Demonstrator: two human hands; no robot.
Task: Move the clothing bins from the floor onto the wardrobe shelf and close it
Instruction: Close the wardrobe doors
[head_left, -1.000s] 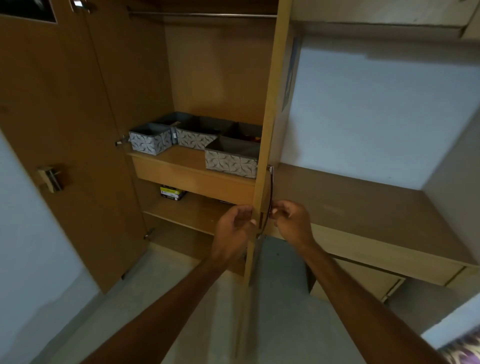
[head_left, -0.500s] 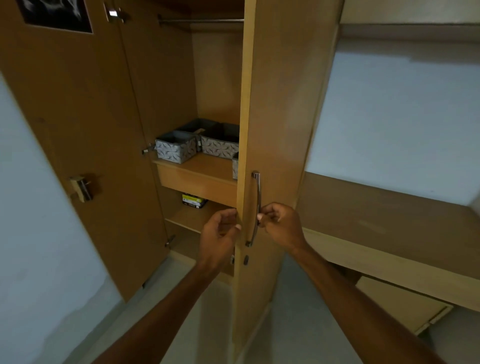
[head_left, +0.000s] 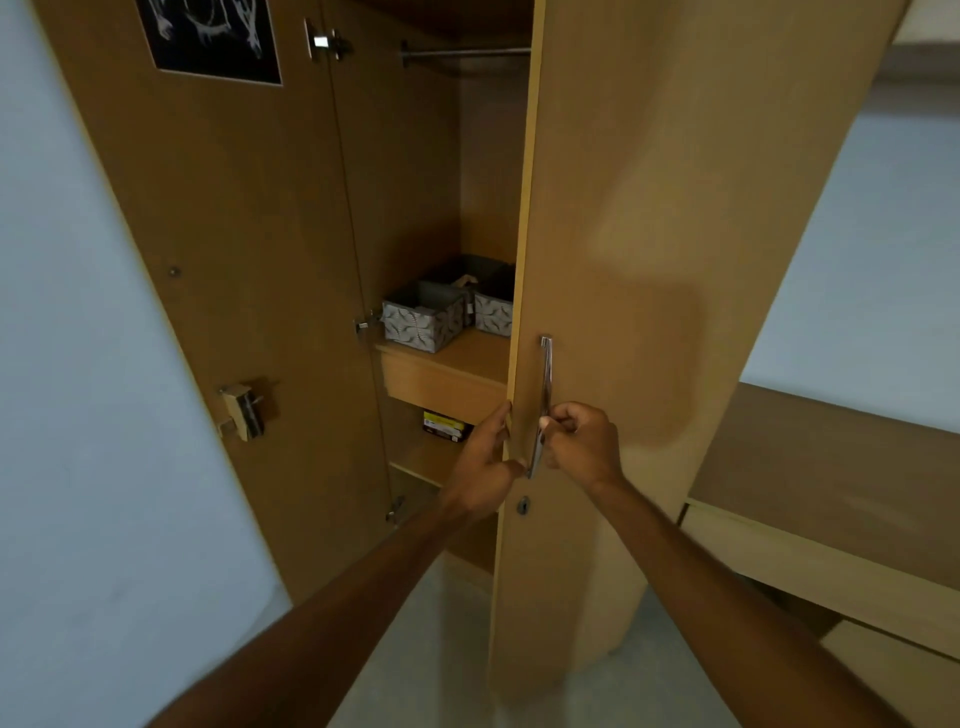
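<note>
Left wardrobe door of brown laminated board (head_left: 218, 270) stands fully open, well to the left of both hands, with a metal latch block (head_left: 241, 413) on its inner face and a dark printed poster (head_left: 210, 39) near its top. Grey patterned fabric clothing bins (head_left: 423, 322) sit on the wooden wardrobe shelf (head_left: 457, 358), above and left of the left hand; at least two are visible, and any further ones are hidden behind the right door. A small yellow-and-black box (head_left: 444, 427) lies on the shelf below, just left of the left hand. No bins visible on the grey floor (head_left: 415, 649), so the moving step looks complete. Left hand (head_left: 485, 470): grip narrow, fingers curled around the free edge of the light-brown right wardrobe door (head_left: 623, 260). Right hand (head_left: 582, 449): grip closed on the lower part of the slim vertical chrome handle (head_left: 543, 400). The right door is partly swung in, with a gap open to its left. Remaining, by judgement: seat the right door, then swing the left door shut. Far right of the hands, a brown tabletop (head_left: 831, 467) runs along the pale wall.
</note>
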